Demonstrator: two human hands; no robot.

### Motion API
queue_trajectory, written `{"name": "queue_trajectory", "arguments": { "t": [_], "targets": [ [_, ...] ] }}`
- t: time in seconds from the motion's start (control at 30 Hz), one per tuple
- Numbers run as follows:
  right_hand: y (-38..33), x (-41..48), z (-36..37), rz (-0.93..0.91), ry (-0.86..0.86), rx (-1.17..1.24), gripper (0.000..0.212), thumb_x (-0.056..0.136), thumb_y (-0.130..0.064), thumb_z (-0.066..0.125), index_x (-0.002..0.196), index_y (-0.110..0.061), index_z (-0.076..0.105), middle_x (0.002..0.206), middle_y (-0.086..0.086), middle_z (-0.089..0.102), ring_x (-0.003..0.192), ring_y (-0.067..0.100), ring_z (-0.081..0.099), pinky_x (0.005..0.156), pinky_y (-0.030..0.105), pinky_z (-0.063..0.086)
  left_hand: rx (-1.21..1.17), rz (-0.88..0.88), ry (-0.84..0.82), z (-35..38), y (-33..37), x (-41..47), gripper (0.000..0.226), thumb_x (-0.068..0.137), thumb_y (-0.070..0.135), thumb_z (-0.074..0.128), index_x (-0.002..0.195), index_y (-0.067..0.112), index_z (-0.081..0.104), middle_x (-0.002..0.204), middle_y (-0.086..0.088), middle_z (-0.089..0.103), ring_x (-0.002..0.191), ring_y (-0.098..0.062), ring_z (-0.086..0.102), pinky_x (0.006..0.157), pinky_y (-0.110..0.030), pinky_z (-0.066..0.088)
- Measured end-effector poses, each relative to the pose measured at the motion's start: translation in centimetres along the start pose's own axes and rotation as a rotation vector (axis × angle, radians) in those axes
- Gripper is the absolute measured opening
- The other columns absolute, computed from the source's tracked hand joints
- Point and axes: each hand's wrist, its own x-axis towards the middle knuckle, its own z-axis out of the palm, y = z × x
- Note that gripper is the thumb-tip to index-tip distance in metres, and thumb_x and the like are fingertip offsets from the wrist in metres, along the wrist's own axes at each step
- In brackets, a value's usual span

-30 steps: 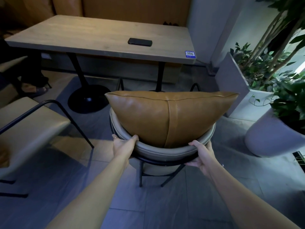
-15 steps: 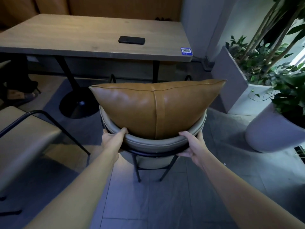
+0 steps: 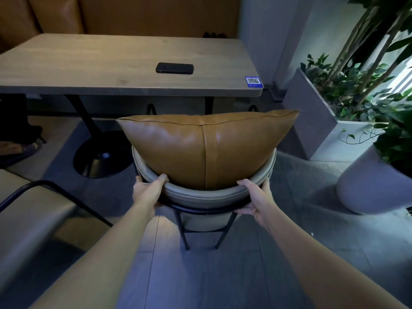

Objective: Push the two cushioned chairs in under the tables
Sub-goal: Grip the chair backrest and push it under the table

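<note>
A round grey chair (image 3: 205, 195) with thin black legs stands straight in front of me, a tan leather cushion (image 3: 207, 146) propped upright against its curved backrest. My left hand (image 3: 148, 191) grips the backrest's left side and my right hand (image 3: 256, 197) grips its right side. Just beyond the chair is a wooden table (image 3: 93, 65) on a black pedestal base; the chair's front reaches the table's near edge. The seat is hidden behind the cushion. A second grey chair (image 3: 29, 217) with a black frame sits at my lower left.
A black phone (image 3: 174, 68) and a blue QR sticker (image 3: 253, 82) lie on the table. A grey planter box (image 3: 312, 123) and a round grey pot (image 3: 370, 186) with leafy plants stand close on the right. A tan bench runs behind the table.
Chair and hands have moved forward toward the table; the cushion top now sits close below the table's near edge. My grip on the backrest is unchanged.
</note>
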Motion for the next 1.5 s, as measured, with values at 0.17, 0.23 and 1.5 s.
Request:
{"name": "queue_trajectory", "arguments": {
  "t": [0.17, 0.23, 1.5],
  "targets": [
    [-1.8, 1.7, 1.4, -0.012, 0.012, -0.005, 0.108, 0.081, -0.020, 0.081, 0.161, -0.046, 0.014, 0.160, 0.003, 0.038, 0.115, 0.041, 0.059, 0.066, 0.056, 0.065, 0.008, 0.006, -0.013, 1.3, 1.6, 2.2, 0.099, 0.053, 0.039, 0.080, 0.144, 0.024, 0.044, 0.122, -0.005, 0.067, 0.103, -0.031, 0.066, 0.077, -0.047, 0.062],
    [-2.6, 2.2, 1.7, -0.008, 0.023, -0.014, 0.108, 0.081, -0.021, 0.081, 0.161, -0.047, 0.013, 0.160, 0.003, 0.036, 0.108, 0.041, 0.061, 0.068, 0.058, 0.064, 0.023, 0.022, -0.022, 1.9, 2.1, 2.7, 0.105, 0.066, 0.034, 0.080, 0.157, 0.024, 0.030, 0.125, 0.000, 0.060, 0.105, -0.028, 0.062, 0.065, -0.036, 0.058],
    [-9.6, 4.8, -2.1, -0.047, -0.017, -0.554, 0.109, 0.089, -0.029, 0.078, 0.163, -0.027, -0.001, 0.160, 0.013, 0.038, 0.135, 0.040, 0.050, 0.080, 0.052, 0.056, 1.092, 0.105, 0.004, 14.6, 3.2, -10.4, 0.092, 0.079, 0.078, 0.057, 0.148, 0.020, 0.040, 0.156, -0.025, 0.031, 0.131, -0.047, 0.045, 0.084, -0.043, 0.051]
  ]
}}
